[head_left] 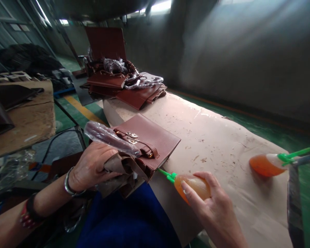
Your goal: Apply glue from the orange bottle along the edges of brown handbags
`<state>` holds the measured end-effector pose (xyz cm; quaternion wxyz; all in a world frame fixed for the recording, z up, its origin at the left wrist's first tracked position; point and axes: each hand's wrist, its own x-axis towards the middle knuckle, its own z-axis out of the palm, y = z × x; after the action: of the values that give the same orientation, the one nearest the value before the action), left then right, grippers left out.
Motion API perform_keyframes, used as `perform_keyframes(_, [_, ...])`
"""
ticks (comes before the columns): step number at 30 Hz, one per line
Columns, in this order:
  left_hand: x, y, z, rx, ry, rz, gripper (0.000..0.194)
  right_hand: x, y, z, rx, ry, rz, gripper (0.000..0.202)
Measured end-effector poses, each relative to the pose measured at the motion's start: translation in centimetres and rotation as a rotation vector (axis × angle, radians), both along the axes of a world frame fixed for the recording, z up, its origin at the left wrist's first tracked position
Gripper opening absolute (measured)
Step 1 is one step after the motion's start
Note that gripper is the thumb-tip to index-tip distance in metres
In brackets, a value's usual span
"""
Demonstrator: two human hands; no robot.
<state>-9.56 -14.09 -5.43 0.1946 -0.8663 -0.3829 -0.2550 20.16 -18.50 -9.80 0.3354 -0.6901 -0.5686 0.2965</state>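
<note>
A reddish-brown leather handbag (pixel 155 137) lies at the near edge of the table, with gold-coloured hardware and a handle wrapped in clear plastic (pixel 105 136). My left hand (pixel 95 165) is closed around the bag's open end, where brown paper or lining (pixel 121 165) bunches out; its fingertips are partly hidden. In my right hand (pixel 212 196) is a squeeze bottle (pixel 192 187) of orange liquid, tilted so that its green nozzle points at the bag's lower edge. The nozzle tip reaches that edge; whether it touches cannot be made out.
A second squeeze bottle (pixel 266 165) with a green nozzle lies at the table's right edge. Several brown bags and leather pieces (pixel 119 79) are piled at the far end. The table's pale covering (pixel 209 137) carries scraps. Another table (pixel 41 117) with dark pieces stands left.
</note>
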Motion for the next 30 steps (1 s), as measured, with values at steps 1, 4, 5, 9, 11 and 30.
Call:
perform_keyframes(1, [0.1,0.1,0.1,0.049,0.032,-0.038,0.028,-0.1,-0.1,0.0,0.006,0.008,0.004,0.041])
perform_keyframes(4, [0.3,0.3,0.3,0.096,0.068,-0.078,0.024,-0.8,-0.6,0.5,0.003,0.067,0.047,0.038])
perform_keyframes(5, [0.3,0.3,0.3,0.086,0.066,-0.074,0.023,-1.0,-0.7,0.6,-0.001,0.082,0.063,0.037])
perform_keyframes(9, [-0.1,0.1,0.0,0.047,0.058,-0.063,0.022,-0.9,0.0,0.4,0.049,0.025,0.074,0.035])
perform_keyframes(11, [-0.4,0.0,-0.4,0.022,0.038,-0.069,0.021,-0.3,1.0,-0.2,0.086,-0.051,0.031,0.036])
perform_keyframes(30, [-0.3,0.3,-0.4,0.005,-0.033,-0.079,0.020,-0.1,1.7,-0.6,0.061,-0.057,-0.074,0.041])
